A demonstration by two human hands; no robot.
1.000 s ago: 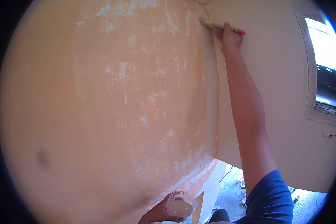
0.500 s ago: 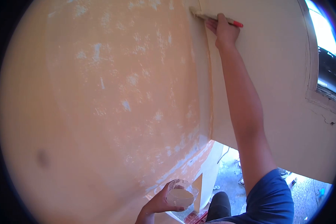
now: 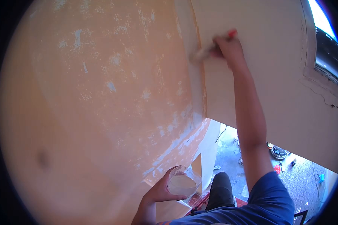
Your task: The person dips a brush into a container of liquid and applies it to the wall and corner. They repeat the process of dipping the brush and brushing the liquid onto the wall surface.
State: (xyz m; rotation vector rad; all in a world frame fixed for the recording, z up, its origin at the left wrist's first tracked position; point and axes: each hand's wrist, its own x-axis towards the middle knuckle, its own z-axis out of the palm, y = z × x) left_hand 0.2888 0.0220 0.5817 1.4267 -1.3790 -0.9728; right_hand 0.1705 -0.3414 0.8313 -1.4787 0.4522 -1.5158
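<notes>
My right hand is wrapped round the handle of a paintbrush, whose red handle end shows above the fist. The bristles are blurred and lie at the pale strip beside the wall corner; whether they touch it is hard to tell. Low in the view, my left hand grips a clear plastic cup from its left side. Pale, creamy paint fills part of the cup.
An orange wall with white patches spans the left. On the right, a beige wall has a window and a crack. Far below are a speckled floor, a coiled hose and a teal object.
My right hand has moved down along the corner with the brush, which is now tilted the other way. The view has shifted, and more of the floor shows. My left hand still holds the cup.
</notes>
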